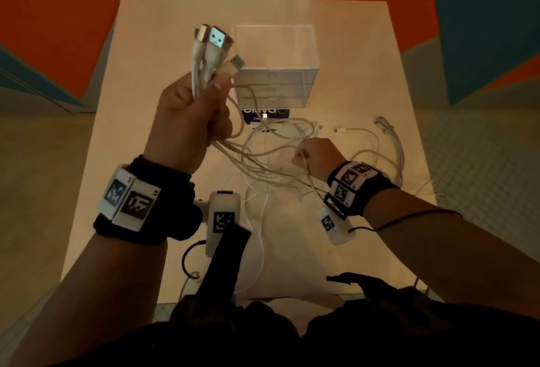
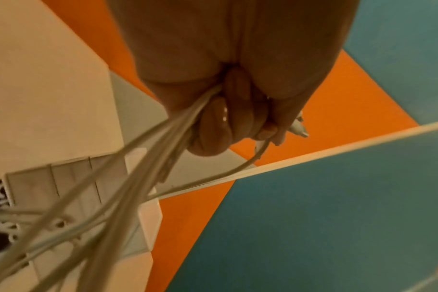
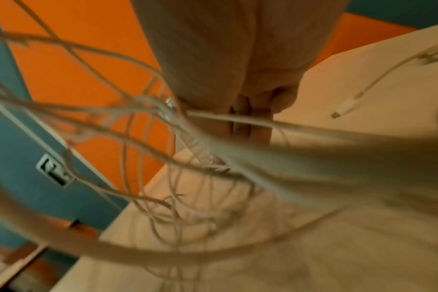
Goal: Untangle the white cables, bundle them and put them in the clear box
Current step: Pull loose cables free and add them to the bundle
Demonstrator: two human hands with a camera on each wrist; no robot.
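My left hand point(image 1: 193, 109) is raised above the table and grips a bunch of white cables point(image 1: 204, 59) with their USB plugs point(image 1: 217, 37) sticking up out of the fist. In the left wrist view the curled fingers point(image 2: 215, 122) wrap the strands point(image 2: 148, 158). The cables trail down and right to a tangle point(image 1: 271, 159) on the table. My right hand point(image 1: 314, 156) is low over the tangle and pinches a strand point(image 3: 238, 116). The clear box point(image 1: 274, 65) stands behind the tangle, with nothing seen inside it.
The pale table point(image 1: 140, 132) carries a dark label point(image 1: 266, 115) in front of the box. Loose cable ends point(image 1: 350, 129) and a greyish cable point(image 1: 385, 127) lie at the right. Orange and blue floor panels point(image 1: 58, 15) surround the table.
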